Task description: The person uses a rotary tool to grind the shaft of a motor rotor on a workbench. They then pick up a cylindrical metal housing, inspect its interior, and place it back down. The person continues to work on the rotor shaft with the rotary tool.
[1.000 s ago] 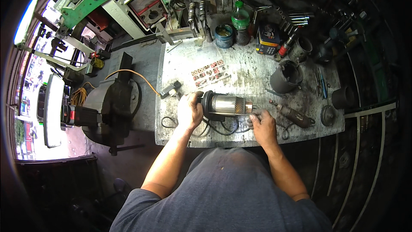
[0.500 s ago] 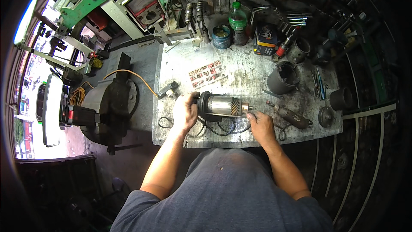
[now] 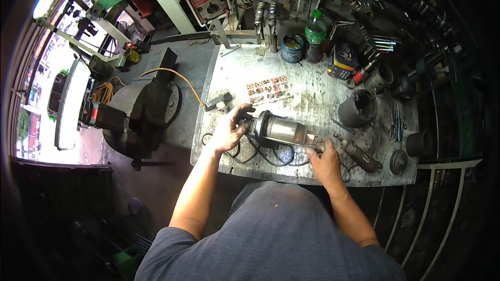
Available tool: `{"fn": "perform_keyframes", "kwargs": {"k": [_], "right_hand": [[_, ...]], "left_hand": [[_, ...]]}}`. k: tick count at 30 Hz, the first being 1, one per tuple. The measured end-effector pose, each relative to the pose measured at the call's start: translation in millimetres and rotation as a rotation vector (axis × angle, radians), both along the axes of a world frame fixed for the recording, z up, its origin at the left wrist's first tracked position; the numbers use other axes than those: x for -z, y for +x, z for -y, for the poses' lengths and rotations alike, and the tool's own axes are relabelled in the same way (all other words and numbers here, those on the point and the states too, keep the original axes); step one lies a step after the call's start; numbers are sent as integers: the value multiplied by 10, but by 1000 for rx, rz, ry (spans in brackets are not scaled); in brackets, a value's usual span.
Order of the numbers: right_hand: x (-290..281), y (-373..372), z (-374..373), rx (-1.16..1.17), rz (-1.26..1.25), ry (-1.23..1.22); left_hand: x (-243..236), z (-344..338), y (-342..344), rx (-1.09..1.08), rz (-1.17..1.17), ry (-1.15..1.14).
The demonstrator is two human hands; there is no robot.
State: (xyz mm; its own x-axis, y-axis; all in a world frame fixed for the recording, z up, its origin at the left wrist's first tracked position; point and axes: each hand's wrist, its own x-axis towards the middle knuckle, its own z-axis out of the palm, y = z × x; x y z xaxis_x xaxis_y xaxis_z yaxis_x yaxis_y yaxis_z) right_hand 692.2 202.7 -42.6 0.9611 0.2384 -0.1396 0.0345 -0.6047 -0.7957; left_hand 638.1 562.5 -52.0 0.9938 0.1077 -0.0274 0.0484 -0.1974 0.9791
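Note:
A motor armature [image 3: 284, 131] lies across the near part of the bench, with its copper commutator [image 3: 311, 138] to the right. A thick black ring-shaped part [image 3: 264, 125] surrounds its left end. My left hand [image 3: 232, 130] curls its thumb and fingers around the end left of this ring. At the opposite end, the thumb and fingers of my right hand [image 3: 325, 162] hold the shaft just past the commutator. A black cable [image 3: 281, 163] loops beneath the armature. To the right of my right hand lies a worn grey power tool [image 3: 361, 157].
Beyond the armature sits a compartment tray of small reddish parts [image 3: 270, 89]. A dark cylindrical housing [image 3: 357, 108] stands at the right. A blue tub [image 3: 292, 49], a green-capped bottle [image 3: 315, 34] and a box [image 3: 344, 61] line the back. Left of the bench is a large vise [image 3: 143, 119].
The view has shifted, so the bench sits further right. My left hand has moved off the black ring to the end beside it. My right fingers have lifted and spread around the shaft end.

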Motion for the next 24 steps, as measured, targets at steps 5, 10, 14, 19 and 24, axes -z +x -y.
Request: {"fn": "perform_keyframes", "kwargs": {"k": [5, 10, 14, 19, 24], "right_hand": [[-1, 57, -11, -18, -191, 68], [-213, 2, -39, -63, -79, -63], [-295, -41, -113, -109, 122, -56], [-343, 127, -13, -173, 452, -76], [-371, 348, -28, -137, 359, -58]], "left_hand": [[192, -49, -22, 6, 41, -41], [299, 33, -21, -79, 103, -63], [337, 221, 3, -231, 149, 78], [440, 381, 119, -419, 324, 337], [524, 399, 163, -486, 338, 340]]}}
